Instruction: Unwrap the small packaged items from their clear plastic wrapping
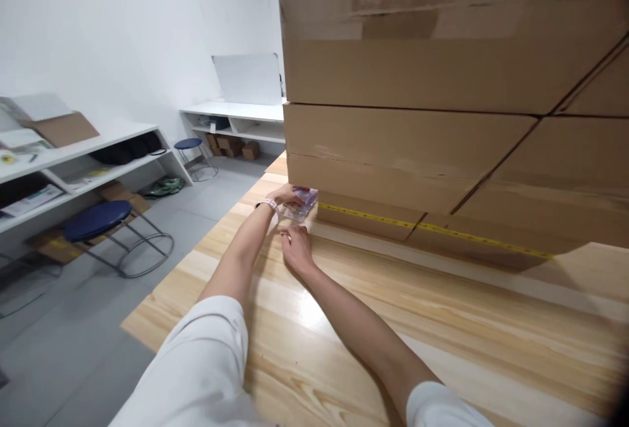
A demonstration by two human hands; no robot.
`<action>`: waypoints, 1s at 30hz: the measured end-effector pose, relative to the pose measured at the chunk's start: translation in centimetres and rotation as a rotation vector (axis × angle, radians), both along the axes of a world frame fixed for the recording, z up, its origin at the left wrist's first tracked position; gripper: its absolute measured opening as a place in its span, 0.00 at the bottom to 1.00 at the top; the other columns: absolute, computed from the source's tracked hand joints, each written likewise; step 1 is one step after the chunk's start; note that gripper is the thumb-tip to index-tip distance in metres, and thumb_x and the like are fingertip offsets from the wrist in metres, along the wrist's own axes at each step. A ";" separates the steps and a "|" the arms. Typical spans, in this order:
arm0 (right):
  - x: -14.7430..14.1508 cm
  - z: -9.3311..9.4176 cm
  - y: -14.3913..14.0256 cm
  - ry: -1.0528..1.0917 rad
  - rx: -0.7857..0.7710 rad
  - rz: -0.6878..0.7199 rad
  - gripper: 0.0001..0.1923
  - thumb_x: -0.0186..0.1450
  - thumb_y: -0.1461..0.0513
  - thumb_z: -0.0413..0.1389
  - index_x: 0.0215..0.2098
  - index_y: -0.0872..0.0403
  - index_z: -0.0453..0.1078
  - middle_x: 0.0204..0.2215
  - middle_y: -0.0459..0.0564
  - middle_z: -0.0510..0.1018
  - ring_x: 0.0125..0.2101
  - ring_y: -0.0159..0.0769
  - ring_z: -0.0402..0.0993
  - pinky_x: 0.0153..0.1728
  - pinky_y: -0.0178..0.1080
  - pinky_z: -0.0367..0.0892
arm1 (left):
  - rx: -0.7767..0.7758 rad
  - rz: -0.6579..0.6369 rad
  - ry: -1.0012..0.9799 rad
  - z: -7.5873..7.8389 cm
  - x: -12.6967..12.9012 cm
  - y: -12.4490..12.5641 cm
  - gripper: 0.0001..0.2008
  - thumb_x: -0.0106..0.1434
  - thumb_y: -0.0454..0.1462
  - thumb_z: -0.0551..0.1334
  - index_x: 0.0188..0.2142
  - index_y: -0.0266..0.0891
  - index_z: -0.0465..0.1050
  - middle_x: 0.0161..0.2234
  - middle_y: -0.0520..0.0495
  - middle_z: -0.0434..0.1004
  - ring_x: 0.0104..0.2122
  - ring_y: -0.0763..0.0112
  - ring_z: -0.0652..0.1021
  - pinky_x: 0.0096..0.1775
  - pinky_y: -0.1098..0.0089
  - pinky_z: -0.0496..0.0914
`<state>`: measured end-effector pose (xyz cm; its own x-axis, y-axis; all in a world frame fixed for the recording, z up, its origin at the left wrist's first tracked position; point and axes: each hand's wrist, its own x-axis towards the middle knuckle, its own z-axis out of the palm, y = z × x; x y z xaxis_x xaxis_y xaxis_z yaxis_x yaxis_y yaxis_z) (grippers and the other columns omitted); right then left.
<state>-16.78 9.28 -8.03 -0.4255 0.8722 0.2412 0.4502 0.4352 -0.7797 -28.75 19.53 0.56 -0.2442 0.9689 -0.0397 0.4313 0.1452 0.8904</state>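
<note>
The tape case sits at the left corner of the box stack, right down at table level, and the left hand is closed over it, gripping it from the top. From the case a yellow tape runs out to the right along the foot of the lowest box, stretched flat against the cardboard almost to the far corner. So this looks like a measuring step: the length of the stack's base is being taken, with the case end pinned at the near corner.

The right hand rests on the table just in front of the case, fingers curled loosely, holding nothing that I can make out; it seems only to steady. As I judge it, what matters now is keeping the tape taut and level against the box edge, and reading the mark at a corner. A slip of the case would spoil the figure.

The boxes themselves are all closed, flaps taped over, so their contents are hidden. Off to the left, white shelves carry papers, a flat piece of cardboard and dark bags, with more small cartons underneath the far desk. Two blue stools stand on the grey floor.
</note>
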 end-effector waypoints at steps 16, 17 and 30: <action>18.5 -1.4 -13.2 0.200 0.098 0.096 0.13 0.65 0.68 0.53 0.38 0.49 0.79 0.41 0.50 0.84 0.46 0.42 0.75 0.52 0.47 0.68 | 0.040 -0.760 0.293 -2.5 7.7 -14.5 0.36 0.50 0.33 0.72 0.61 0.40 0.76 0.62 0.37 0.74 0.57 0.49 0.76 0.54 0.61 0.71; 19.6 -1.5 -13.1 0.191 0.103 0.035 0.12 0.65 0.68 0.53 0.38 0.49 0.79 0.41 0.50 0.84 0.46 0.43 0.75 0.52 0.47 0.68 | 0.085 -0.756 0.378 -2.6 9.0 -14.3 0.40 0.50 0.33 0.73 0.64 0.40 0.72 0.66 0.36 0.69 0.62 0.46 0.73 0.58 0.58 0.69; 26.6 -2.3 -11.9 0.135 0.085 -0.275 0.13 0.64 0.64 0.52 0.36 0.50 0.80 0.39 0.52 0.84 0.44 0.46 0.74 0.49 0.49 0.68 | 0.102 -0.353 0.947 -4.5 13.5 -17.6 0.53 0.56 0.48 0.74 0.74 0.36 0.51 0.74 0.26 0.46 0.71 0.34 0.55 0.67 0.44 0.56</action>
